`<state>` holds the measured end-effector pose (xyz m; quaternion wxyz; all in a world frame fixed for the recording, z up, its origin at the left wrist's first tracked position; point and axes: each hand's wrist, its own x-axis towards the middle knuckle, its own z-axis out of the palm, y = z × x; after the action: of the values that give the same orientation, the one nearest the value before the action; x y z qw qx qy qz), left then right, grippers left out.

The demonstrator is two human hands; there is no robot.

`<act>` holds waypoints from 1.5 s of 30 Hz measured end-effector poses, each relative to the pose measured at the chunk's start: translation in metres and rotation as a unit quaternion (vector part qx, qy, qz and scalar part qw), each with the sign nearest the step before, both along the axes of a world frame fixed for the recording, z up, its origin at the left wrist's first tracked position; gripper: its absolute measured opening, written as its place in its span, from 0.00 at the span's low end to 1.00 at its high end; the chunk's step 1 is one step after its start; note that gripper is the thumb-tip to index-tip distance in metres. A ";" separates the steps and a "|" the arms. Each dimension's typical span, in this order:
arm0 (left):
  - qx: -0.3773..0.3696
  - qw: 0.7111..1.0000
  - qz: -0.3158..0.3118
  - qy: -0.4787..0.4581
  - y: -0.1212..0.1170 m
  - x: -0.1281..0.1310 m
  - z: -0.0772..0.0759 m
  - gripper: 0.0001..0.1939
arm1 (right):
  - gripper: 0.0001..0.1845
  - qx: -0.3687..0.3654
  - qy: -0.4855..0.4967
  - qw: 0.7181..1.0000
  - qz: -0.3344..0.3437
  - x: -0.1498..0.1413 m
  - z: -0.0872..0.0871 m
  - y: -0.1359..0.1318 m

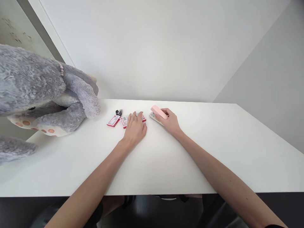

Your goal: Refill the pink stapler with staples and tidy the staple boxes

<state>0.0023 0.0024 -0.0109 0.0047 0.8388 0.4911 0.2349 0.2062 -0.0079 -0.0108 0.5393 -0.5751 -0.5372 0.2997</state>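
My right hand (171, 123) is closed around a pink stapler (158, 111), thumb on the near side and fingers over its far end. Below it lies a flat cream piece (153, 116) with a dark pattern; whether the two are joined I cannot tell. My left hand (136, 128) rests palm down with fingers stretched over small red-and-white boxes. One box (123, 121) shows left of its fingers, and the edge of another (143, 118) peeks out at the right. Farther left lies a tilted red-and-white box (113, 120), with a small black-and-silver item (119, 112) just behind it.
A big grey plush toy (30, 82) sits at the left end of the white table (190, 171). Behind the table rises a white wall (152, 50). The table's near edge runs in front of my legs.
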 end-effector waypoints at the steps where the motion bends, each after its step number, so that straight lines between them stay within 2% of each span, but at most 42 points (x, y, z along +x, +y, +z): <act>1: -0.004 1.000 -0.018 -0.004 0.000 0.001 0.000 0.28 | 0.23 0.001 0.000 1.000 0.000 0.000 0.000 0.000; 8: -0.024 0.992 -0.116 -0.033 -0.003 0.004 0.002 0.28 | 0.23 -0.005 -0.004 1.000 -0.005 -0.001 -0.001 0.003; 16: -0.072 0.980 -0.174 -0.056 -0.009 0.005 0.010 0.29 | 0.24 -0.011 -0.009 1.000 -0.007 0.000 -0.002 0.006; 23: -0.103 0.976 -0.181 -0.068 -0.013 0.005 0.015 0.27 | 0.26 -0.017 -0.023 1.000 0.000 -0.001 -0.001 0.004; 35: -0.104 0.975 -0.183 -0.070 -0.012 0.005 0.013 0.27 | 0.30 -0.031 -0.030 0.999 0.009 0.000 0.001 0.004; 45: -0.121 0.971 -0.179 -0.100 -0.014 0.005 0.017 0.26 | 0.28 -0.063 -0.051 0.997 -0.011 -0.009 0.006 -0.002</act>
<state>0.0068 -0.0118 0.0066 0.1972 0.8784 0.3550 0.2519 0.1970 -0.0098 -0.0052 0.4775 -0.6283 -0.5377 0.2970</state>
